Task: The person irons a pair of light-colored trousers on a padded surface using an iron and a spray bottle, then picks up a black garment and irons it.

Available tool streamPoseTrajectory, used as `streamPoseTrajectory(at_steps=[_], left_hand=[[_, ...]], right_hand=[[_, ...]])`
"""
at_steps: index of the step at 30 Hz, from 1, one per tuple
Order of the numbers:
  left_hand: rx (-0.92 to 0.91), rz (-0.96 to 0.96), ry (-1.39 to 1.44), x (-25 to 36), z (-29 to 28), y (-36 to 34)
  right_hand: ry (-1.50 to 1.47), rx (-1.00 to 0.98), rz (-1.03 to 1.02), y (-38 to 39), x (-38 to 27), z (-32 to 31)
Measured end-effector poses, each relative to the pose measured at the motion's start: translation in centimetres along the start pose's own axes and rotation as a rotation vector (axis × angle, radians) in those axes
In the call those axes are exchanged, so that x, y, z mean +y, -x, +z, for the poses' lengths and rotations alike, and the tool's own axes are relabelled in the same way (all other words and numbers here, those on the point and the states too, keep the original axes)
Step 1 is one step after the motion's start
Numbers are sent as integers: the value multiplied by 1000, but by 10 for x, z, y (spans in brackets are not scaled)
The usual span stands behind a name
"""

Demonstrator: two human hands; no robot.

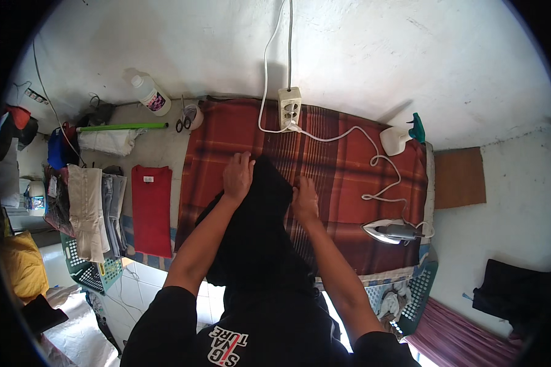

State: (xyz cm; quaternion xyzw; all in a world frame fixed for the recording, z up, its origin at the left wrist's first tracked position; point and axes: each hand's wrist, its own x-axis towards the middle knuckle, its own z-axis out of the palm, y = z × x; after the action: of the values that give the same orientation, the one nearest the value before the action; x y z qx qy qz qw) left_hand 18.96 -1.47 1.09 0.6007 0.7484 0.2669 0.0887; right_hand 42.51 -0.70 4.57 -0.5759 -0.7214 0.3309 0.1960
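Between my left grip (pixel 239 177) and my right grip (pixel 305 199) lies the black cloth (pixel 257 214), on top of the red plaid cover (pixel 349 257) of the table (pixel 156 147). It comes to a narrow tip up between my two grips, then gets wider as it runs back toward me. Down there it meets my black shirt (pixel 306 342) (black on black, so I can't tell just where one stops).

My left grip is by the left edge of the tip, with its fingers a bit bent. My right grip is at the right edge, a little closer to me, and its fingers are loosely curled. I can't tell if either one is pinching the cloth or just resting by it.

I think the step in hand is setting this cloth straight. To me, the next move calls for a soft pull at both edges, so the bunched part can lie flat. It looks floppy, so a hard tug might make new wrinkles.

Off to the right of my right grip, and a bit nearer me, is the iron (pixel 390 232). Its white cord (pixel 398 177) bends up past that grip to the power strip (pixel 289 101). Well left of my left grip is a folded red shirt (pixel 151 214).
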Motion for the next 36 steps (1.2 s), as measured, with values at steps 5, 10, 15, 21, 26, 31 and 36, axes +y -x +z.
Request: streamPoseTrajectory(at_steps=[5, 10, 15, 21, 26, 31, 36], left_hand=[[-156, 460, -56, 10, -14, 41], [-225, 382, -285, -2, -26, 37], [-205, 214, -432, -38, -34, 70], [-36, -97, -156, -44, -59, 94], [0, -187, -77, -41, -48, 81], [-12, -204, -197, -47, -59, 92], [-103, -242, -105, -70, -60, 81]], right_hand=[[399, 39, -408, 35, -11, 13], [491, -83, -288, 41, 27, 3], [534, 125, -195, 54, 77, -105], [1064, -164, 38, 122, 184, -273], [649, -344, 6, 108, 158, -252], [446, -329, -176, 48, -1, -123], [438, -315, -492, -15, -51, 5]])
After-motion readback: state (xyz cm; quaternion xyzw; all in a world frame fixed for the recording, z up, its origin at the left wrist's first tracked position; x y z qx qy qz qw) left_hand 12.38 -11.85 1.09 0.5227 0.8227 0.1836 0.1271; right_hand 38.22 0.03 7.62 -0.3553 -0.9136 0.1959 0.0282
